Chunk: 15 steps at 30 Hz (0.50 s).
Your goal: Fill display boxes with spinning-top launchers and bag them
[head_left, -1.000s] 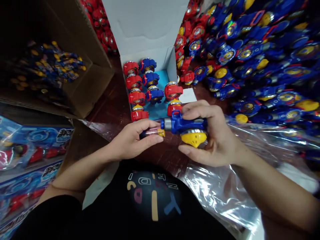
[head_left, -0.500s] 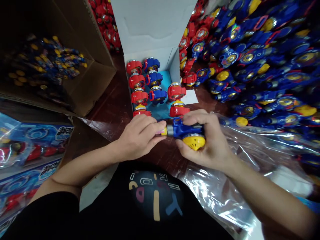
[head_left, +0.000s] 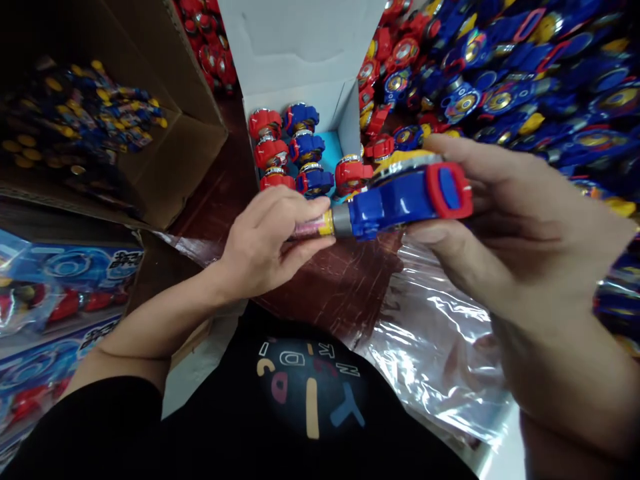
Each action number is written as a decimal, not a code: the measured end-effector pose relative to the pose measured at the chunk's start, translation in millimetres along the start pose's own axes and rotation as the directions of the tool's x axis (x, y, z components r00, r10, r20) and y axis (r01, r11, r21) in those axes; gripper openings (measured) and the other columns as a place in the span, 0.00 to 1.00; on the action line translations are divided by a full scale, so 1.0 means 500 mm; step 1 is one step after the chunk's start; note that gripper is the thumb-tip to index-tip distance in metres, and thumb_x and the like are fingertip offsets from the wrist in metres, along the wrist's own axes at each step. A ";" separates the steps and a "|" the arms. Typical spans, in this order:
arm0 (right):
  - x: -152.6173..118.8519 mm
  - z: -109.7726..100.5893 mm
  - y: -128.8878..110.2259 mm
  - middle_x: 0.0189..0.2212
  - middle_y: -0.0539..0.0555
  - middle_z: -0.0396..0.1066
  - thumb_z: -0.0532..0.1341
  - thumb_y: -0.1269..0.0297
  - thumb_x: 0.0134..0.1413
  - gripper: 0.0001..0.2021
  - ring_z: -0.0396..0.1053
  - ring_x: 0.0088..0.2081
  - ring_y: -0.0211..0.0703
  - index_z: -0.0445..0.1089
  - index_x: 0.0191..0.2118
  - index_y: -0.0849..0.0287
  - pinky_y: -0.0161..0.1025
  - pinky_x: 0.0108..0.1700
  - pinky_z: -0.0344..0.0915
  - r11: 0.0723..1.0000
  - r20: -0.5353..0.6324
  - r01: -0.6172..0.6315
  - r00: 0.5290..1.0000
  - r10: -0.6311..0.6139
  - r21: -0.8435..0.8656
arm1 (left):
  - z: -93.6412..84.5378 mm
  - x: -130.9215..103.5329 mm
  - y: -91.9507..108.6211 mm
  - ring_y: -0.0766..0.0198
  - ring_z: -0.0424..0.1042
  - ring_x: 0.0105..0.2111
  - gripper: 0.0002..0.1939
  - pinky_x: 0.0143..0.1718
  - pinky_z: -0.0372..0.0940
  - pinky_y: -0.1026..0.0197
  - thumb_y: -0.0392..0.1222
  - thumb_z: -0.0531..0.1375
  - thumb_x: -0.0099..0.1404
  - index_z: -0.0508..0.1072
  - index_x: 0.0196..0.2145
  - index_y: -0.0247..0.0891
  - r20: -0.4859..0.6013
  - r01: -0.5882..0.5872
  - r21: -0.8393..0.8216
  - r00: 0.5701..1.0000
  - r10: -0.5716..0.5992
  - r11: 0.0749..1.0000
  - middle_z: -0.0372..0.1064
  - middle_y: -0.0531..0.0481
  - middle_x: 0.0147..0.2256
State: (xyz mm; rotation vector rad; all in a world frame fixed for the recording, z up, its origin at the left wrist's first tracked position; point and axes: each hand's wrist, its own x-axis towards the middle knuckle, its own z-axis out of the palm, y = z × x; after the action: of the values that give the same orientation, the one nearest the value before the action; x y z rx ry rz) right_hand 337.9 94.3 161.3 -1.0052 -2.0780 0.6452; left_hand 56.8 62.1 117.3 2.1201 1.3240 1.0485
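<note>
A blue toy (head_left: 395, 203) with a yellow top, a silver ring, a red loop and a grey neck lies across the view in front of my chest. My right hand (head_left: 530, 247) grips its looped end between thumb and fingers. In the closed fingers of my left hand (head_left: 260, 243) is a small tube (head_left: 316, 227) with a printed label and a yellow band. The tube's banded end meets the toy's grey neck. Just beyond my hands, a white box (head_left: 300, 87) with a blue inside holds red toys (head_left: 270, 153) and blue toys (head_left: 307, 147) standing in rows.
A brown carton (head_left: 195, 153) at the left contains many small blue and yellow pieces (head_left: 120, 110). Blue and red toys are heaped at the right (head_left: 505, 100). Clear plastic bags (head_left: 440, 333) lie at lower right; blue printed packages (head_left: 65, 267) stack at lower left.
The blue toy has been turned so its yellow top faces away from me, and it is raised nearer the camera. My right hand has shifted right to its looped end; my left still holds the tube.
</note>
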 end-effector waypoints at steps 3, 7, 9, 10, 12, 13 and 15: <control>0.018 -0.008 -0.006 0.59 0.47 0.80 0.70 0.50 0.69 0.30 0.83 0.50 0.54 0.67 0.72 0.28 0.54 0.51 0.81 0.997 -0.002 -0.010 1.000 0.010 -0.073 | 0.007 -0.010 -0.035 0.43 0.74 0.58 0.26 0.65 0.65 0.38 0.63 0.68 0.74 0.78 0.60 0.45 -0.043 -0.018 0.136 0.999 0.024 0.991 0.76 0.42 0.55; 0.039 0.011 0.039 0.56 0.56 0.81 0.66 0.43 0.69 0.31 0.79 0.51 0.61 0.69 0.72 0.42 0.55 0.48 0.77 0.866 0.150 0.169 0.982 -0.111 -0.470 | 0.024 -0.056 -0.103 0.46 0.75 0.56 0.15 0.62 0.65 0.41 0.51 0.71 0.74 0.82 0.55 0.51 -0.072 -0.073 0.237 0.993 0.092 0.969 0.80 0.48 0.54; 0.047 0.040 0.063 0.48 0.57 0.83 0.63 0.41 0.71 0.28 0.77 0.49 0.59 0.72 0.69 0.48 0.51 0.44 0.74 0.802 0.270 0.330 0.938 -0.218 -0.498 | 0.032 -0.076 -0.122 0.51 0.77 0.52 0.10 0.57 0.67 0.44 0.42 0.68 0.76 0.83 0.53 0.53 -0.110 -0.087 0.291 0.986 0.124 0.953 0.82 0.51 0.51; 0.050 0.055 0.071 0.44 0.56 0.83 0.62 0.41 0.72 0.27 0.75 0.48 0.57 0.73 0.68 0.49 0.50 0.44 0.72 0.776 0.314 0.397 0.911 -0.267 -0.490 | 0.036 -0.081 -0.126 0.52 0.77 0.51 0.10 0.55 0.67 0.45 0.40 0.67 0.77 0.83 0.52 0.52 -0.129 -0.098 0.300 0.981 0.142 0.949 0.83 0.52 0.51; 0.056 0.079 0.076 0.37 0.54 0.80 0.60 0.43 0.75 0.24 0.72 0.46 0.54 0.73 0.66 0.50 0.51 0.45 0.68 0.732 0.379 0.478 0.870 -0.317 -0.486 | 0.039 -0.084 -0.127 0.53 0.78 0.52 0.11 0.54 0.67 0.46 0.39 0.67 0.76 0.83 0.53 0.51 -0.140 -0.119 0.281 0.977 0.163 0.952 0.83 0.52 0.52; 0.059 0.086 0.075 0.34 0.53 0.79 0.60 0.45 0.75 0.22 0.71 0.45 0.53 0.74 0.64 0.50 0.52 0.47 0.67 0.714 0.403 0.506 0.853 -0.332 -0.483 | 0.040 -0.082 -0.126 0.53 0.78 0.52 0.11 0.55 0.67 0.46 0.39 0.67 0.76 0.84 0.53 0.52 -0.136 -0.119 0.264 0.978 0.159 0.957 0.83 0.52 0.52; 0.064 0.096 0.071 0.31 0.52 0.75 0.59 0.48 0.77 0.17 0.69 0.44 0.52 0.75 0.61 0.48 0.54 0.52 0.66 0.700 0.458 0.548 0.820 -0.343 -0.457 | 0.042 -0.076 -0.123 0.53 0.78 0.52 0.10 0.55 0.67 0.46 0.40 0.67 0.77 0.84 0.53 0.52 -0.117 -0.092 0.247 0.985 0.125 0.965 0.83 0.53 0.52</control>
State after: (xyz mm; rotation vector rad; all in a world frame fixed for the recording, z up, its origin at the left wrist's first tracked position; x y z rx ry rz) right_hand 302.3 134.8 120.1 -0.6398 -2.7949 -0.1060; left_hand 28.7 56.9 47.8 2.3601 1.4772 1.1395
